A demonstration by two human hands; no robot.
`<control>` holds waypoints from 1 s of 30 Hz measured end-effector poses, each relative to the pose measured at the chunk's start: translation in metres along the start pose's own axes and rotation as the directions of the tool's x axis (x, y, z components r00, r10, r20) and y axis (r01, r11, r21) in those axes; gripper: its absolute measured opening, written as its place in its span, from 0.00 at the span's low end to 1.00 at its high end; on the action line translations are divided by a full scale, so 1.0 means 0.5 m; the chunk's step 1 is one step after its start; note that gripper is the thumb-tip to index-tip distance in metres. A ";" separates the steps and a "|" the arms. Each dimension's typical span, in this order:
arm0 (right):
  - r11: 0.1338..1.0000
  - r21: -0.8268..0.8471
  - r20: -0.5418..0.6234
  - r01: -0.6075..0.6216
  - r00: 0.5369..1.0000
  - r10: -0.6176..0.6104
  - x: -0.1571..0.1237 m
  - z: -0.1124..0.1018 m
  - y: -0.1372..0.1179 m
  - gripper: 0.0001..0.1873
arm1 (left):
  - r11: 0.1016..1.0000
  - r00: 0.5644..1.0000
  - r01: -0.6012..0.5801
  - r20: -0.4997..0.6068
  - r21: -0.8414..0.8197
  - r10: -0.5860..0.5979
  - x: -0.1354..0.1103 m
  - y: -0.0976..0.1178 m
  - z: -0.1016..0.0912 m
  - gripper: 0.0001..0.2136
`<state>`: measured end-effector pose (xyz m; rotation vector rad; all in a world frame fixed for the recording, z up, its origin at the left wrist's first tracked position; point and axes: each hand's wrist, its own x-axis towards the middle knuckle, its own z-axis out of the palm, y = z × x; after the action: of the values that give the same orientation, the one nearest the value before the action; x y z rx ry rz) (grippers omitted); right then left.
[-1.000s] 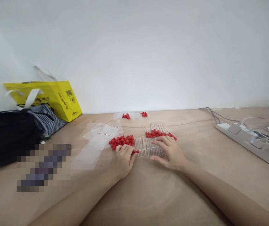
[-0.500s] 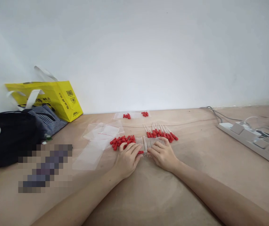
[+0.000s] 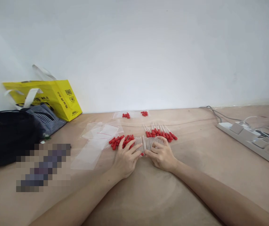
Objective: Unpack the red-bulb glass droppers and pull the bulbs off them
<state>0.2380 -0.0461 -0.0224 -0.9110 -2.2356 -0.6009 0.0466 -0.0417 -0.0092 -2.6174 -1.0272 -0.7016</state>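
Note:
In front of me, a row of clear dropper tubes (image 3: 150, 142) lies side by side on the table. My left hand (image 3: 126, 160) is closed at its fingertips on a red rubber bulb (image 3: 142, 154), which shows just past the thumb. My right hand (image 3: 164, 157) meets it, fingers bent and pinched; what they grip is mostly hidden, seemingly a dropper tube. A pile of loose red bulbs (image 3: 114, 143) sits beyond my left fingers. Behind my right hand lie several droppers (image 3: 164, 131) with red bulbs on their tubes, fanned out.
Clear zip bags (image 3: 87, 155) lie left of the bulbs. A filled bag (image 3: 134, 115) of droppers rests near the wall. A yellow bag (image 3: 61, 100), a striped pouch (image 3: 46, 119) and a black bag (image 3: 9, 138) stand left. A white power strip (image 3: 249, 141) with cables is right.
The red bulb between my hands shows less now, more covered by my fingers. My left fingers have spread a little, and my right fingers have curled closer together.

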 end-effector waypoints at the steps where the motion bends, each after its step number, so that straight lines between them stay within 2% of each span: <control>1: 1.000 -0.001 0.006 -0.001 1.000 0.001 0.001 -0.002 -0.001 0.12 | 1.000 1.000 -0.003 0.005 0.002 0.003 0.001 0.001 0.000 0.10; 8: 1.000 -0.009 0.030 -0.020 0.999 0.020 -0.002 -0.005 0.003 0.12 | 1.000 0.999 0.002 0.051 0.002 -0.002 -0.002 -0.005 -0.009 0.12; 14: 0.965 -0.088 0.002 -0.245 0.969 0.247 -0.043 -0.026 0.061 0.12 | 0.992 0.993 0.118 -0.007 0.038 -0.118 -0.014 -0.028 -0.009 0.10; 19: 0.937 -0.063 0.127 -0.344 0.928 0.350 -0.043 0.004 0.055 0.18 | 0.986 0.984 0.165 -0.069 0.038 -0.162 -0.014 -0.024 0.005 0.11; 22: 0.919 -0.024 0.175 -0.393 0.904 0.391 -0.036 0.029 0.048 0.21 | 0.986 0.984 0.163 -0.072 -0.029 -0.165 -0.015 -0.027 0.012 0.13; 27: 0.898 0.132 0.084 -0.419 0.908 0.411 -0.037 0.052 0.060 0.19 | 0.979 0.990 0.122 -0.055 -0.163 -0.132 -0.018 -0.036 0.017 0.11; 30: 0.891 0.188 0.021 -0.414 0.909 0.417 -0.038 0.057 0.063 0.14 | 0.971 0.984 0.116 -0.111 -0.207 -0.141 -0.017 -0.038 0.014 0.06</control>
<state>0.2609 -0.0164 -0.0503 -1.2291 -1.9506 -0.1939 0.0305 -0.0300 -0.0188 -2.6483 -1.1516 -1.0357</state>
